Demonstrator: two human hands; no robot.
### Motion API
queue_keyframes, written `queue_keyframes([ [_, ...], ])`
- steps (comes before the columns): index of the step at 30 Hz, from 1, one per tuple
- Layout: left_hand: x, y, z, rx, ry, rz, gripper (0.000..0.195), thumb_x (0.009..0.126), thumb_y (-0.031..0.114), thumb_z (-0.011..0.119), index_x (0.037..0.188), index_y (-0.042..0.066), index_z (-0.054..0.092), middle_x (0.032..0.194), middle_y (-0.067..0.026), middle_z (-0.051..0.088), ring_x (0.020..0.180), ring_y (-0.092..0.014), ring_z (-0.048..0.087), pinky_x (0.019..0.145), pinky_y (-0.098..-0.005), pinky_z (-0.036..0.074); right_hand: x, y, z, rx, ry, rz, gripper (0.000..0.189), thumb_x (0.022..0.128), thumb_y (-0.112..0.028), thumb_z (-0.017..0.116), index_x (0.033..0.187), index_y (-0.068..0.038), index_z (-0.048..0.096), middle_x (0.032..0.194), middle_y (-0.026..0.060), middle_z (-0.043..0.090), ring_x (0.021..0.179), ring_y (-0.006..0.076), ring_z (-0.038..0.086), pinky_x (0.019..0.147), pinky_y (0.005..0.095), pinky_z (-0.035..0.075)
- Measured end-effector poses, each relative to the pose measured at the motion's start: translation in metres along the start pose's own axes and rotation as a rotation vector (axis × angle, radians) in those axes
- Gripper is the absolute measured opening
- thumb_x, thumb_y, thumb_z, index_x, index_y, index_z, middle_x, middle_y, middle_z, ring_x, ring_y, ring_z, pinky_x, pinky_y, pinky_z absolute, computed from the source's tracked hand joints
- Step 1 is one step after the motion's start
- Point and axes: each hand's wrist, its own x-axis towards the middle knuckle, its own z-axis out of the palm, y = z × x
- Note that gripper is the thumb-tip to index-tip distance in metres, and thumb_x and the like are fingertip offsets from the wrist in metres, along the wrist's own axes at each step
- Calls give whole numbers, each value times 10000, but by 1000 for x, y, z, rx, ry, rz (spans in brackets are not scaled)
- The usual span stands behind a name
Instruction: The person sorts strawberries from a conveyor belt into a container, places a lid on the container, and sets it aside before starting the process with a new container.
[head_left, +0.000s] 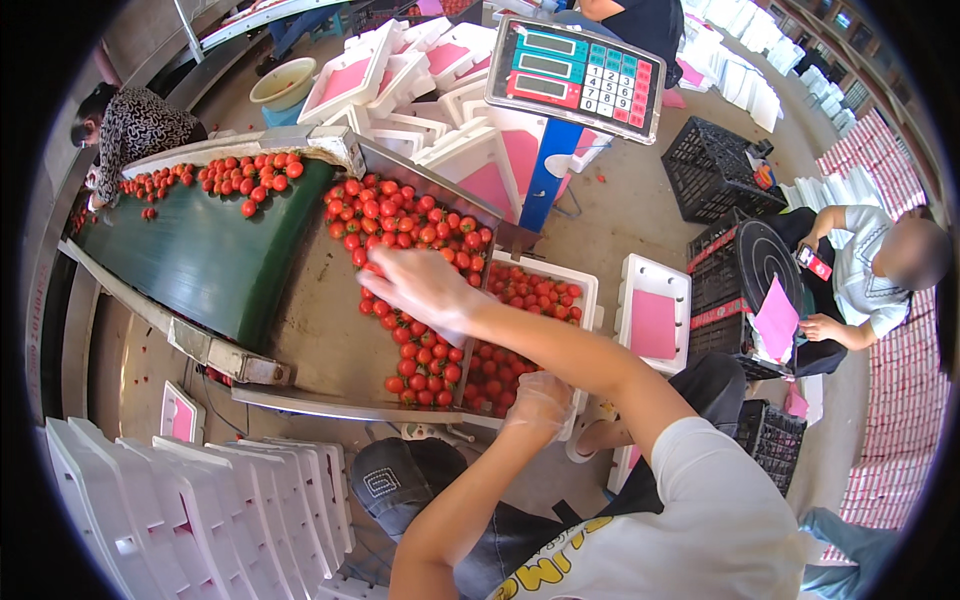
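My right hand (424, 289), in a thin clear glove, reaches over small red tomatoes (405, 217) on the metal chute (319, 315). Its fingers are spread and slightly blurred, and the palm side is hidden. To the right of the chute, a white foam box (589, 289) is filled with more tomatoes (525, 289). My left hand (540, 401), also gloved, is at the near part of this box. Its fingers are bent and partly hidden, so I cannot tell whether they hold anything.
A green conveyor belt (217, 240) carries tomatoes, with a person (146, 124) beside its far end. A weighing scale display (574, 79) stands ahead. Stacked foam boxes (202, 502) rise at lower left. Another person (862, 277) sits at right by black crates (712, 169).
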Motion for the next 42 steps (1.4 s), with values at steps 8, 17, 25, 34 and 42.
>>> queue_keyframes([
  [8, 2, 11, 32, 167, 100, 103, 201, 776, 178, 586, 950, 92, 635, 793, -69, 656, 671, -209, 652, 507, -350, 462, -144, 51, -29, -168, 13, 180, 192, 857, -250, 590, 918, -78, 531, 709, 126, 601, 619, 312, 622, 493, 428, 493],
  [17, -1, 30, 17, 180, 70, 119, 223, 813, 135, 536, 994, 33, 614, 861, -133, 641, 683, -270, 676, 543, -392, 519, -158, 54, -53, -136, 271, 304, 129, 840, -177, 590, 906, -69, 568, 798, 113, 631, 678, 315, 619, 565, 411, 503],
  [25, 7, 28, 32, 234, 93, 114, 226, 801, 172, 569, 987, 59, 633, 810, -79, 648, 699, -225, 668, 556, -374, 503, -106, 48, -27, -114, -6, 137, 61, 830, -100, 588, 851, -53, 556, 799, 134, 569, 699, 332, 604, 602, 399, 501],
  [34, 4, 26, 18, 140, 104, 11, 127, 808, 181, 587, 900, 131, 659, 803, -50, 643, 728, -190, 659, 574, -324, 470, -23, 91, -57, -231, 262, 186, 199, 902, -201, 485, 836, -43, 585, 778, 186, 608, 736, 394, 593, 696, 467, 479],
  [42, 12, 19, 15, 70, -113, 2, 421, 649, 227, 722, 997, 4, 638, 955, -187, 633, 894, -327, 637, 627, -384, 505, 9, 111, -48, -293, -113, 13, 162, 837, -41, 490, 936, -63, 618, 997, 160, 623, 872, 347, 611, 759, 418, 487],
])
